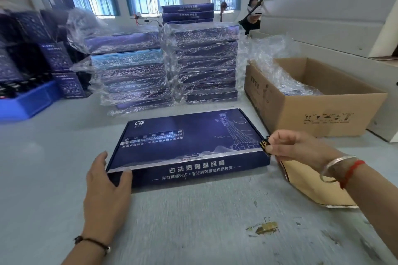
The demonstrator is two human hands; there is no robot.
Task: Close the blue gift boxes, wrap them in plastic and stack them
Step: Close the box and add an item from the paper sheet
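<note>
The left hand (107, 180) lies spread, thumb pressed against the near left corner of the blue gift box (187, 146), which sits closed and flat on the pale grey surface (193, 221). Its front edge reads "古法透骨温经膏". The right hand (301, 146) pinches a small black-and-gold item (265, 143), perhaps a sticker, at the box's right corner. Behind stand crinkly plastic-wrapped stacks (168, 66); right, a corrugated carton (318, 101).

The left hand (107, 187) reaches forward, palm down, fingers relaxed and slightly spread, thumb stretched out to the right; a dark cord bracelet (92, 242) circles its wrist. The right hand (299, 146) comes in from the right, fingers curled, thumb and forefinger pinching. Its wrist wears a silver bangle (332, 168) and a red string (351, 173).
</note>
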